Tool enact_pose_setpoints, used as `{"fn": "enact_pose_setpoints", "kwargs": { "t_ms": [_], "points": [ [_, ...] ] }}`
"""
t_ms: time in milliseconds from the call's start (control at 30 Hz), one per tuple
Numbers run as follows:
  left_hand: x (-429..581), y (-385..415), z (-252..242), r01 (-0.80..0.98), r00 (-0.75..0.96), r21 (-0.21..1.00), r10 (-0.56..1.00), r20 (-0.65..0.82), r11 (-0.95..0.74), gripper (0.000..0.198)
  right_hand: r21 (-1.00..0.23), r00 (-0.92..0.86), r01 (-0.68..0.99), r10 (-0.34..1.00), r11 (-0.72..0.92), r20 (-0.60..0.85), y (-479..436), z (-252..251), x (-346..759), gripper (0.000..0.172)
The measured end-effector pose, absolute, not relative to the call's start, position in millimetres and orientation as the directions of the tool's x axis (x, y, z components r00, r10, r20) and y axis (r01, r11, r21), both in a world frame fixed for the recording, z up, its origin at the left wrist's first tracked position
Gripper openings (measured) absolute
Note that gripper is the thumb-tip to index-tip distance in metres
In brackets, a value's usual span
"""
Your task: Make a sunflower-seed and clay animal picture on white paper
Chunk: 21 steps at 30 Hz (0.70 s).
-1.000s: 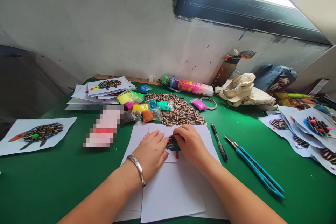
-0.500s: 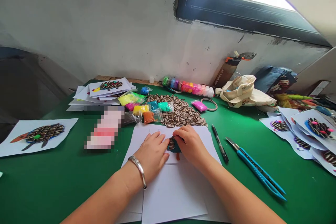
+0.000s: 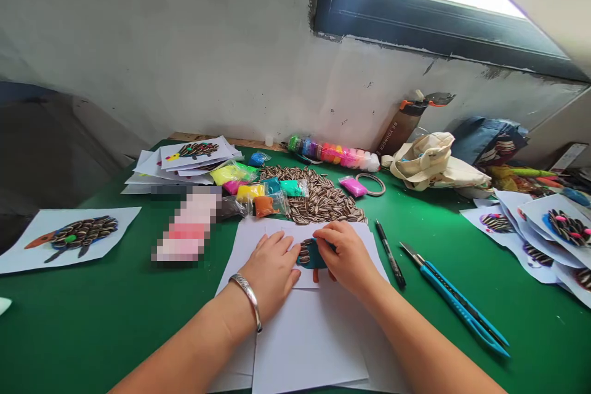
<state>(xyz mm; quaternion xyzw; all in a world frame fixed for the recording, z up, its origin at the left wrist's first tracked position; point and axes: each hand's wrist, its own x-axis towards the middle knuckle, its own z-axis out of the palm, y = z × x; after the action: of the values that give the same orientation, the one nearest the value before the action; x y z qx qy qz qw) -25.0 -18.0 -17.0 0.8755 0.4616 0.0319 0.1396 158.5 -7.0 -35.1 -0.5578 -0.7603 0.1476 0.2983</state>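
Grey wall (image 3: 184, 43) backs the green desk (image 3: 92, 326) we inspect. We find the right hand (image 3: 345, 253) with thumb and forefinger drawn together at the blue piece (image 3: 316, 257); whether they pinch a seed, we cannot tell. The left hand (image 3: 271, 266) lies flat, unclenched, fingertips just beside the piece's left end. That piece rests on white sheets (image 3: 309, 338) running toward the desk's near edge, with striped seeds (image 3: 305, 253) along its left part. We judge it light, soft and easily dented, best moved by its paper's corners; the seeds seem hard and slick, best gripped by their sides. Outward, we record a seed heap (image 3: 325, 200) toward the far edge and a pen (image 3: 390, 252) right of the sheets.
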Motion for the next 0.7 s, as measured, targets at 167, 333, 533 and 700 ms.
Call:
{"fn": "enact_pose_setpoints", "kwargs": {
  "t_ms": [167, 333, 533, 700],
  "points": [
    [-24, -19, -16, 0.807, 0.561, 0.264, 0.825, -0.067, -0.527, 0.037, -0.514, -0.255, 0.770, 0.921, 0.378, 0.295, -9, -36, 155, 0.023],
    [-24, -19, -16, 0.808, 0.558, 0.282, 0.826, -0.081, -0.518, 0.036, -0.530, -0.229, 0.765, 0.924, 0.366, 0.307, -8, -37, 157, 0.022],
    [-27, -18, -18, 0.787, 0.564, 0.333, 0.824, -0.049, -0.519, 0.045, -0.559, -0.189, 0.754, 0.929, 0.345, 0.319, -7, -40, 165, 0.022],
    [-26, -17, -18, 0.789, 0.570, 0.314, 0.820, -0.053, -0.528, 0.040, -0.498, -0.164, 0.806, 0.930, 0.319, 0.330, 2, -37, 172, 0.022]
  ]
}}
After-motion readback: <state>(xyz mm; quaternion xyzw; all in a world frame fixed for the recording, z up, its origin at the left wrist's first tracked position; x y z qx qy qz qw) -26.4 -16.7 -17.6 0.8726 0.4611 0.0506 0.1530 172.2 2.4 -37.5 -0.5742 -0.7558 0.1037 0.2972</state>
